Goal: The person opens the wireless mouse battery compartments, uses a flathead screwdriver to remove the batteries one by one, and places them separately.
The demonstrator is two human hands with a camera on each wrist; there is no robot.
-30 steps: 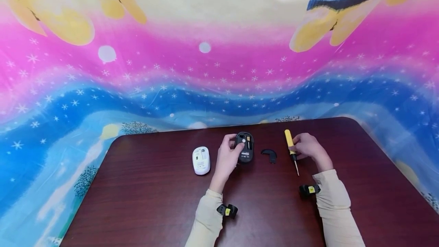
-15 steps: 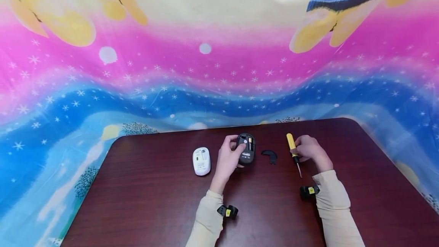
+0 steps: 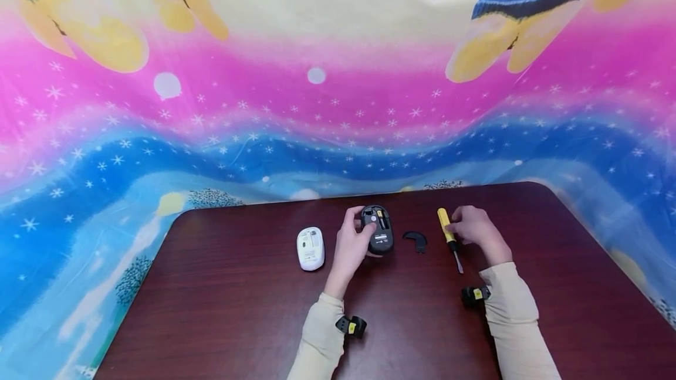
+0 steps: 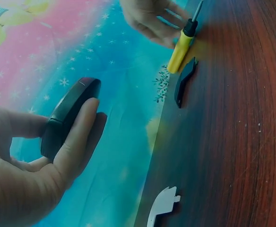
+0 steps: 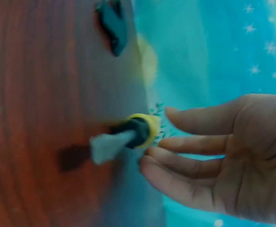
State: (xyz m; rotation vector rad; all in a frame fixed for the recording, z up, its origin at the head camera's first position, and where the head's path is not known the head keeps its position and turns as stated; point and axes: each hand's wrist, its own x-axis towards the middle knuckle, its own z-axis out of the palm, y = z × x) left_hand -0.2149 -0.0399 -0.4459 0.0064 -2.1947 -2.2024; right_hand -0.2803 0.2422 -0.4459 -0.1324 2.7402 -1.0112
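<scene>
My left hand (image 3: 352,248) holds a black computer mouse (image 3: 379,239) by its sides, underside up, with the thumb on the underside. The mouse's battery compartment is uncovered, and a battery (image 3: 382,219) sits in it. At the right, my right hand (image 3: 473,226) is beside a flathead screwdriver (image 3: 447,230) with a yellow handle. In the right wrist view the thumb and fingers are spread, and the fingertips (image 5: 152,153) lie close to the handle; whether they touch it cannot be told. Between the hands, a black curved battery cover (image 3: 416,240) lies on the table.
A white mouse (image 3: 310,248) lies underside up left of my left hand, its compartment uncovered. In the left wrist view a white curved piece (image 4: 164,202) with a tab lies on the dark wooden table (image 3: 237,309). A patterned cloth (image 3: 338,133) hangs behind the table's far edge.
The black mouse has shifted and tilted slightly in my left hand. The screwdriver has turned, showing its flat blade, and its handle has moved a little nearer; my right fingers have loosened from it.
</scene>
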